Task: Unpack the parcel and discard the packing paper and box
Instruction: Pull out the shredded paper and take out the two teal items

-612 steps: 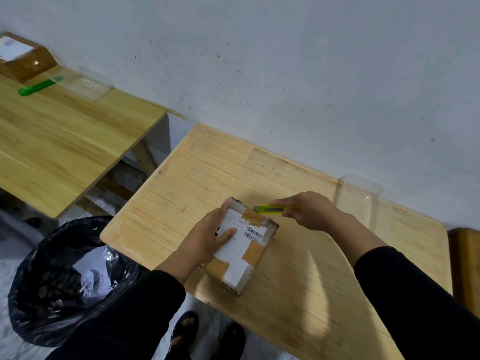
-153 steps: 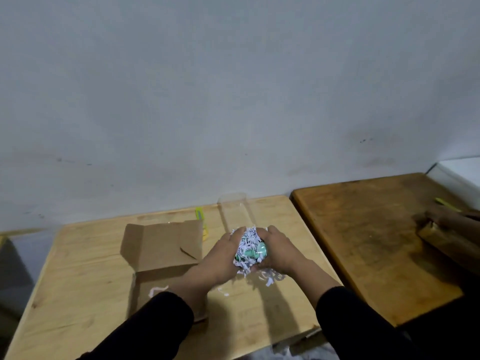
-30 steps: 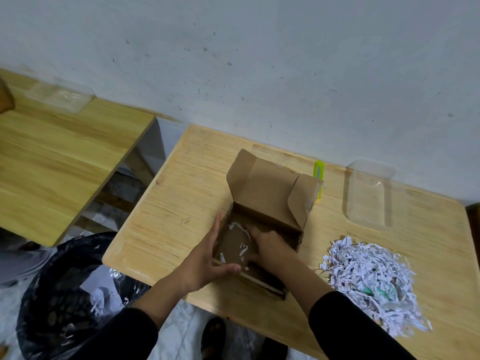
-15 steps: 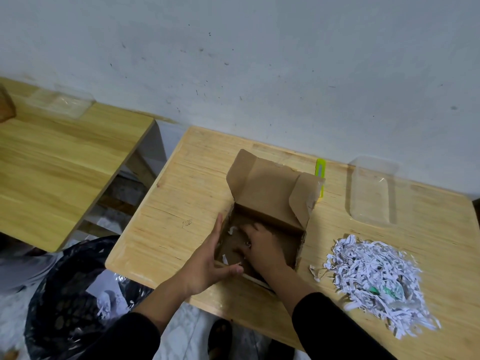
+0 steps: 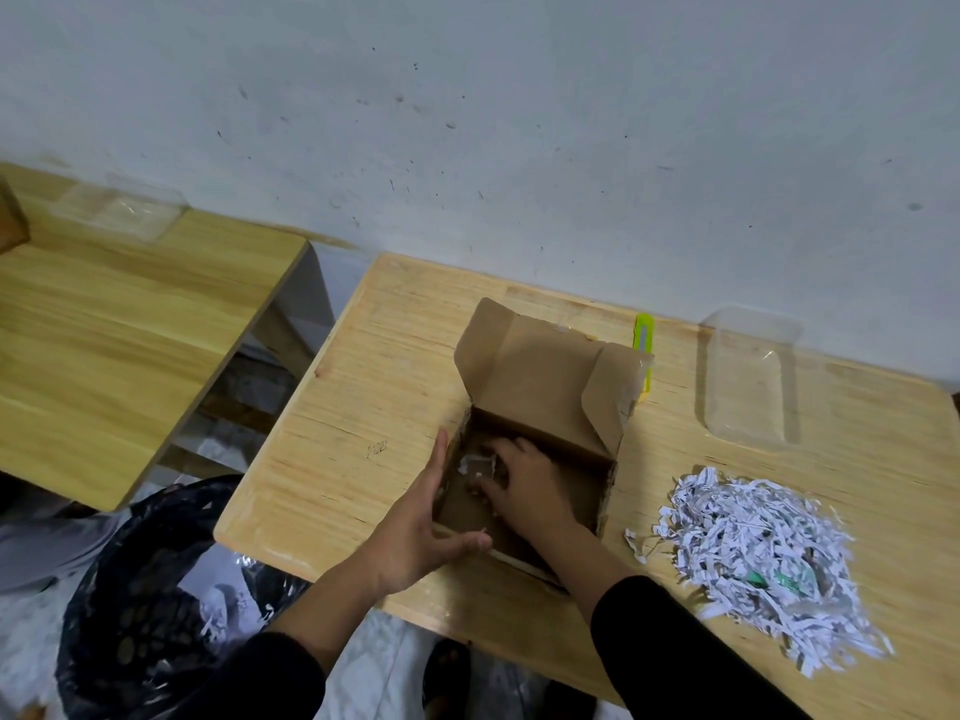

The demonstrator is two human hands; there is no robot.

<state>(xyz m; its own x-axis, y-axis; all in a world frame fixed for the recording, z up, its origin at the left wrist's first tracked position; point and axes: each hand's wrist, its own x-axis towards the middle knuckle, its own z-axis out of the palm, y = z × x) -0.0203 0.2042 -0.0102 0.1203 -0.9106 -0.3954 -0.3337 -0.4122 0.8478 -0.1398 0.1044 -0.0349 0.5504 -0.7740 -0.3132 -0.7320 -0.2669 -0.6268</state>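
An open brown cardboard box [image 5: 540, 376] stands on the wooden table [image 5: 374, 407], its lid flaps raised toward the wall. My left hand [image 5: 421, 522] clasps the box's near-left corner, fingers along the left wall and thumb over the front rim. My right hand [image 5: 524, 485] is inside the box, fingers curled over a few white paper shreds [image 5: 475, 465] on the bottom. A heap of white shredded packing paper [image 5: 753, 553] lies on the table right of the box, with a green item [image 5: 769, 579] half buried in it.
A yellow-green utility knife [image 5: 644, 340] lies behind the box by the wall. A clear plastic tray [image 5: 743, 381] sits at the back right. A bin with a black bag [image 5: 145, 615] stands on the floor at the lower left. A second wooden table [image 5: 119, 324] is to the left.
My right hand has shifted a little toward the box's left side, gathering the last shreds. My left hand keeps the same hold on the box corner. The paper heap lies unchanged.
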